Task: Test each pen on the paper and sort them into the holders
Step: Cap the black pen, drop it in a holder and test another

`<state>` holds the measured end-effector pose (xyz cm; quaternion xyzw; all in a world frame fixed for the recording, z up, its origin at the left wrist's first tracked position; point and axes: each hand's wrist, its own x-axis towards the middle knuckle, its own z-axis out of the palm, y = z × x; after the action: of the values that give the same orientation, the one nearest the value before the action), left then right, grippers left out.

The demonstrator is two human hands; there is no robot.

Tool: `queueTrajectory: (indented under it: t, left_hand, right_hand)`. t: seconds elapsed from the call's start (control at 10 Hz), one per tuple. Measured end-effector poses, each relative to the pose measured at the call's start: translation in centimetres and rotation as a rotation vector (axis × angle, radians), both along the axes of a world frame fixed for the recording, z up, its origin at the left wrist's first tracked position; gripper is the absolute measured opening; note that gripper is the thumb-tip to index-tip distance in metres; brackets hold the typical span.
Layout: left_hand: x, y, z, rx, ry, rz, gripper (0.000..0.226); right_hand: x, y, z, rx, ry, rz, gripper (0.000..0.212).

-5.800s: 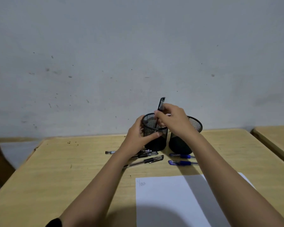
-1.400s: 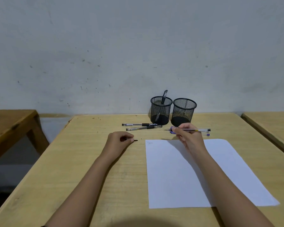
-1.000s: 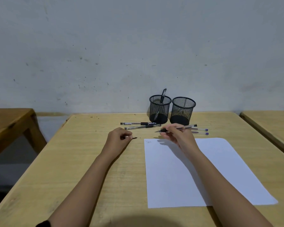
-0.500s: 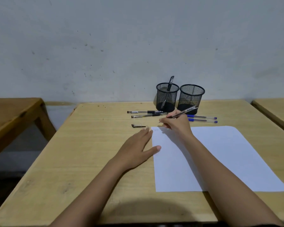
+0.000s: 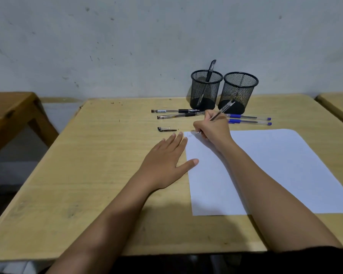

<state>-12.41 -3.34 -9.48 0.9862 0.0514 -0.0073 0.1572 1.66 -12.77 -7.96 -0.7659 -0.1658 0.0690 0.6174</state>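
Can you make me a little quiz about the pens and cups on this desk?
1. True or false: the right hand holds a pen with its tip on the paper.
2. How many pens stand in the left holder? A none, B one, C three.
3. Fill the gap: the two pens in front of the right holder have ___ grips.
Key: 1 true; 2 B; 3 blue.

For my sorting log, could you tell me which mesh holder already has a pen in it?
The left holder: a black pen stands tilted in it, while the right holder shows none.
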Motion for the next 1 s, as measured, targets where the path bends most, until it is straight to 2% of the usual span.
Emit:
queueTrajectory:
  t: [0.4, 0.5, 1.0]
  left_hand:
    - [0.04, 0.11, 0.11, -0.007, -0.008, 0.007, 0.071]
    - [0.00, 0.09, 0.16, -0.011, -0.004, 0.009, 0.071]
    - [0.11, 0.11, 0.03, -0.009, -0.005, 0.013, 0.071]
  right_hand:
    - [0.75, 0.03, -0.42, 0.008, -0.031, -0.002, 0.041]
    - [0.93, 0.04, -0.04, -0.060, -0.021, 0.058, 0.039]
    - [1.11, -0.14, -0.18, -0.096, -0.049, 0.037, 0.028]
